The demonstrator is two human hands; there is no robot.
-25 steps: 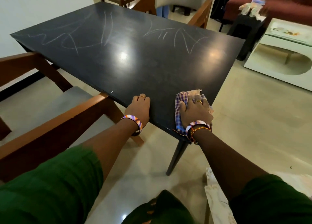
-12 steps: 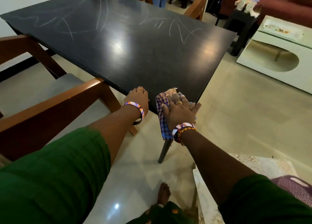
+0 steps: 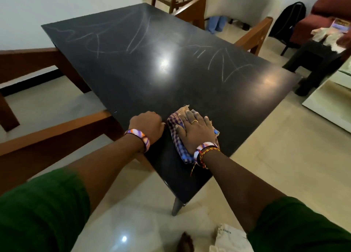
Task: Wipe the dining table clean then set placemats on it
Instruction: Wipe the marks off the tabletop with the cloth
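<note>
The black dining table (image 3: 171,76) carries white chalk-like scribbles across its far half. My right hand (image 3: 195,132) lies flat on a checked purple-and-white cloth (image 3: 176,132), pressing it onto the table's near corner. My left hand (image 3: 147,126) rests curled on the table's near left edge, just beside the cloth, with nothing in it. Both wrists wear beaded bracelets.
A wooden chair (image 3: 57,133) stands against the table's left side, and a cream-backed chair (image 3: 239,10) at its far right. A dark side table (image 3: 311,61) and a pale low table (image 3: 330,103) stand to the right. A light cloth bag (image 3: 229,238) lies on the floor near me.
My right hand and the cloth moved from the table's near edge further onto the top. My left hand stayed on the edge, now closer to the cloth. The camera tilted up.
</note>
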